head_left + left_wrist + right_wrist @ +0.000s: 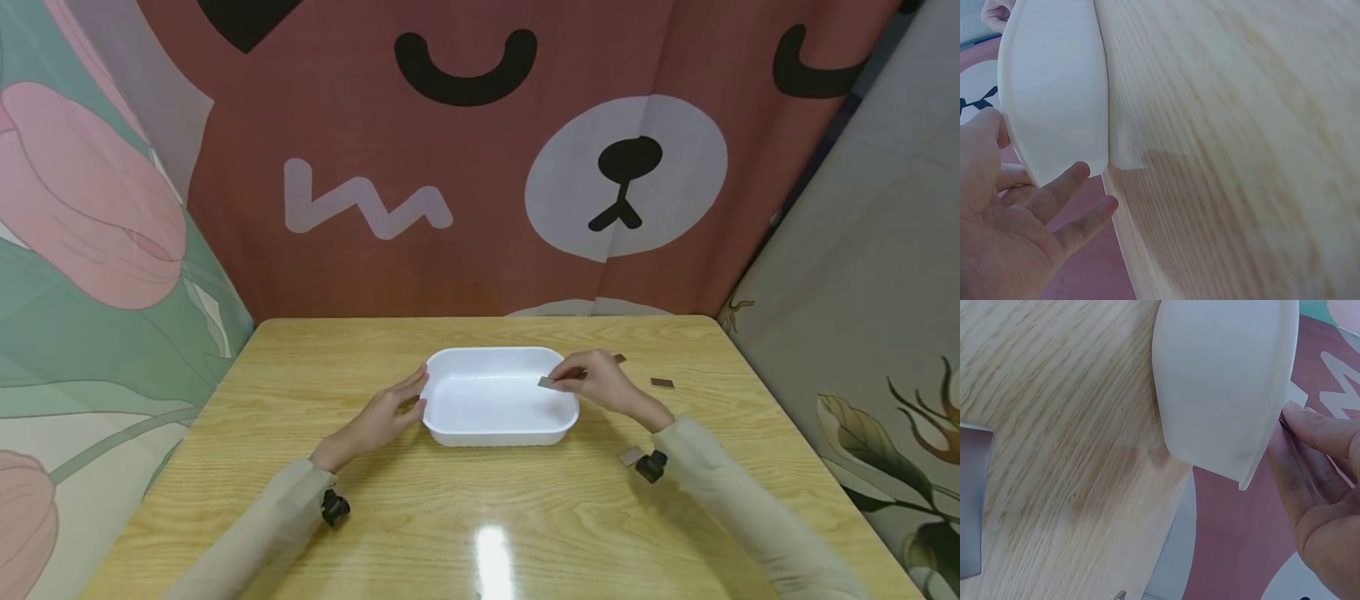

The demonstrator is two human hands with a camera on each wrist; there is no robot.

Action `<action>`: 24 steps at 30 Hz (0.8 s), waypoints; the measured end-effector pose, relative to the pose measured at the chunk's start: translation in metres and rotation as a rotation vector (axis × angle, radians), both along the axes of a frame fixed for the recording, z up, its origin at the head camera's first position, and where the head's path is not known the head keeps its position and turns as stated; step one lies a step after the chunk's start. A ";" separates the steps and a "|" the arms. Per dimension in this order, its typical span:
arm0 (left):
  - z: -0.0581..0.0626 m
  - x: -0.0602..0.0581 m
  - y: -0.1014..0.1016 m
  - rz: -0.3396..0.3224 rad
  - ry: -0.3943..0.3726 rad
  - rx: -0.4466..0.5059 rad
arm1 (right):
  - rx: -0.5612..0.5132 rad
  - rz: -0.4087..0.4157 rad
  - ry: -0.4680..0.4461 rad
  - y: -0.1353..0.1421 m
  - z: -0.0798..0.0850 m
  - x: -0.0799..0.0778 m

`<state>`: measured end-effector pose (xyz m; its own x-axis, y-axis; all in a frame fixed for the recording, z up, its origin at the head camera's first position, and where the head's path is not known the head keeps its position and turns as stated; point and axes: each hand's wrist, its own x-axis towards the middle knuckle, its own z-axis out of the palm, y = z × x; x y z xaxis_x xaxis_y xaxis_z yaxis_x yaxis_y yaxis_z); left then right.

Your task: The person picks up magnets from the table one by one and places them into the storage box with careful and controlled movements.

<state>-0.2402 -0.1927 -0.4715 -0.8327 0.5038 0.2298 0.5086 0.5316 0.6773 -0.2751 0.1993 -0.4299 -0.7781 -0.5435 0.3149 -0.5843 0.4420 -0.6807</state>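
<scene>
A white rectangular tub (498, 437) with rounded corners stands on the table. At its left end my left hand (371, 427) rests thumb and fingertips against the rim and outer wall; two fingers extend loosely in the left wrist view. My right hand (602, 382) is over the tub's right end and pinches a small flat rectangular piece (546, 382) between thumb and fingers. Part of that piece (1297, 394) shows beyond the rim in the right wrist view. I see nothing lying inside the tub.
On the wooden table (360, 517), several similar flat pieces lie to the right: one piece (662, 383) farther right, another (619, 358) behind my right hand, and a third (631, 456) near the right wrist. A brown printed curtain (480, 267) hangs behind the table.
</scene>
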 end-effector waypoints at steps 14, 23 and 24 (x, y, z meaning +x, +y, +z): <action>-0.001 0.000 0.001 0.001 -0.003 0.009 | -0.014 0.024 0.009 -0.007 0.000 0.001; -0.001 -0.001 0.000 -0.004 0.005 0.012 | -0.001 0.020 -0.005 -0.008 -0.005 0.000; -0.001 -0.001 0.000 -0.004 0.004 0.014 | 0.002 0.021 -0.007 -0.008 -0.006 0.000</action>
